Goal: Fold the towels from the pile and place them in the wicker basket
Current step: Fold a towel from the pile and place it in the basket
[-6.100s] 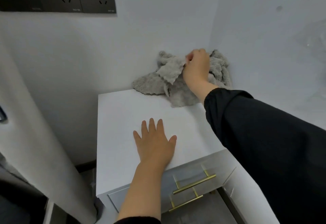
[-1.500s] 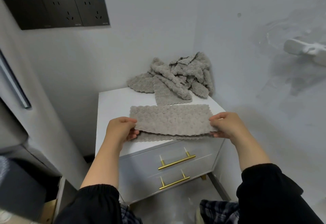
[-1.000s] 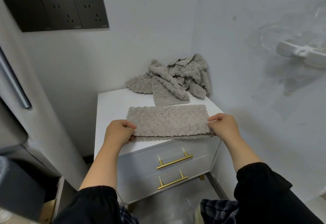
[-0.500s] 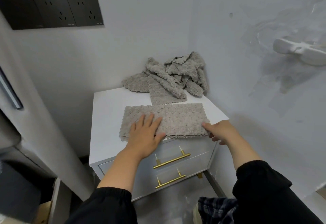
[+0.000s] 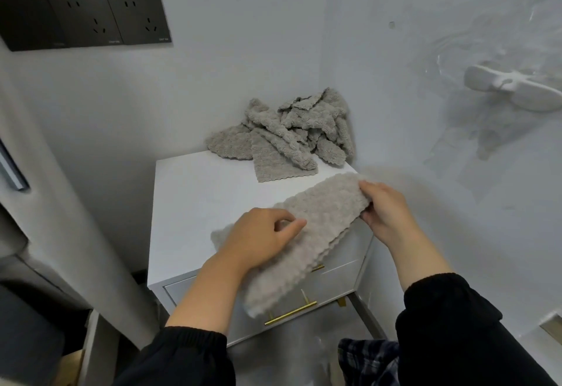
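Your right hand (image 5: 384,212) pinches the far end of a grey folded towel (image 5: 316,227), thumb on top and fingers curled beneath, lifting that end clear of the white cabinet top (image 5: 194,203). The towel runs diagonally from your right hand down toward you, and its near end hangs over the cabinet's front edge, in front of the upper drawer (image 5: 331,282). Two scalloped edges show along its lower right side, one layer lying over the other.

Your left hand (image 5: 258,241) rests on the towel's left portion, palm down, with thumb and forefinger closed together in a small pinch at the fabric's surface. Whether cloth is actually caught between those two fingers cannot be told. A bit of towel shows on the cabinet top just left of that hand.

The pile of unfolded towels (image 5: 292,133) sits at the back right corner of the cabinet, against both walls, apart from the towel in hand. One flat piece from it reaches forward across the top.

A brass drawer handle (image 5: 290,313) shows below the hanging towel end. A black socket panel (image 5: 88,17) is mounted on the back wall at upper left. A white wall fixture (image 5: 514,92) projects from the right wall. Both of your sleeves are black.
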A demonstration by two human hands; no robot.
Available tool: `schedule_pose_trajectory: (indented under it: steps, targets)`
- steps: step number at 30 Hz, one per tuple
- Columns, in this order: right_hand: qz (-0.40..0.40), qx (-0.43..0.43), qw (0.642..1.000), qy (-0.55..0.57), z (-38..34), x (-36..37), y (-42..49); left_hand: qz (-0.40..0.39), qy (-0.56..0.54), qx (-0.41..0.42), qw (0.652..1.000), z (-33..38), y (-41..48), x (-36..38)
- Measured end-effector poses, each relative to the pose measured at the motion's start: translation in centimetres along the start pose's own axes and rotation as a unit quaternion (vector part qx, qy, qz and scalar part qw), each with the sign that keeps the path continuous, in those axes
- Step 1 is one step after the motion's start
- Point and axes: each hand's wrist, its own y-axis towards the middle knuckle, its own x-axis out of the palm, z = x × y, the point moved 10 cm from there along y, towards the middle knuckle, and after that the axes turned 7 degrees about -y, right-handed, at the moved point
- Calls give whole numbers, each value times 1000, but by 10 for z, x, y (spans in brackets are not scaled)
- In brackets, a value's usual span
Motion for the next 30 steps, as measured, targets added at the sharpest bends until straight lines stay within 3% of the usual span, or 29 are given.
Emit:
schedule_pose_trajectory:
  steps: [2, 4, 6, 9, 11, 14, 23, 26, 30]
  targets:
    - [-33, -15, 999, 36, -10, 9, -5, 42, -52, -15, 998, 0, -2, -6]
    - [-75, -31, 996, 23, -16, 20, -11, 117, -81, -39, 989, -8, -3, -20]
    - [-126, -50, 991, -13, -20, 32, -19, 153, -177, -65, 970, -16, -2, -29]
    - [-194, -82, 975, -71, -22, 48, -31, 74, -342, -114, 930, -25, 4, -12]
    - [-217, -99, 967, -87, -23, 54, -36, 10, -374, -122, 919, -26, 4, 3]
    - [-209, -116, 966, -102, -24, 54, -35, -23, -406, -109, 907, -20, 2, 13]
    - [-56, -184, 953, -234, -33, 34, -25, 88, -411, -110, 901, -18, 4, -6]
    - [-63, -169, 959, -220, -34, 36, -27, 105, -434, -114, 888, -16, 3, -9]
    - [-128, -130, 958, -220, -29, 41, -29, 118, -440, -132, 880, -18, 0, -13]
